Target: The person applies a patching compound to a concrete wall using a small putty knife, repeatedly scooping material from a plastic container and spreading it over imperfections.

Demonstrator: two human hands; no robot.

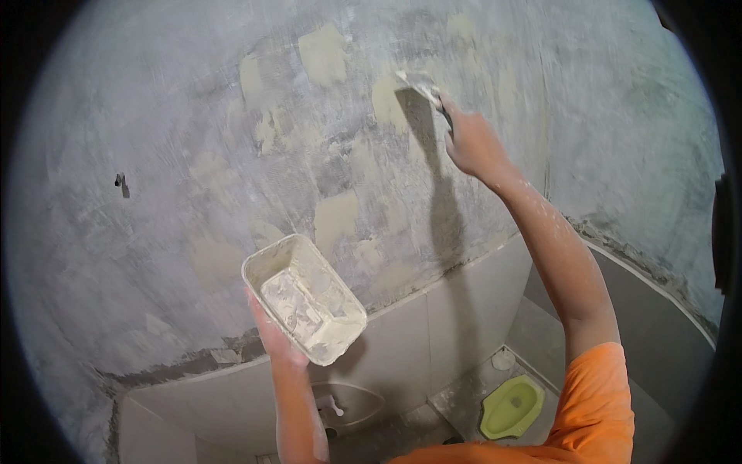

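Note:
My right hand (477,145) is raised against the grey wall (193,100), closed round the dark handle of a putty knife (421,85). Its pale-smeared blade lies at a cream putty patch (388,107) and seems to touch the wall. Lower and to the left, my left hand (274,329) grips a rectangular plastic tub (345,313) from its left side and underneath. The tub is tilted toward me, its inside coated with cream putty. Most of my left fingers are hidden behind it. Several more cream patches show on the wall between my two hands.
A small pipe stub (118,180) sticks out of the wall at left. Pale tiles (402,332) cover the lower wall, ending in a ledge-like upper edge. Below are a green squat toilet (512,407), a round white lid-like piece (503,359) and an oval basin (359,402). Another wall stands at right.

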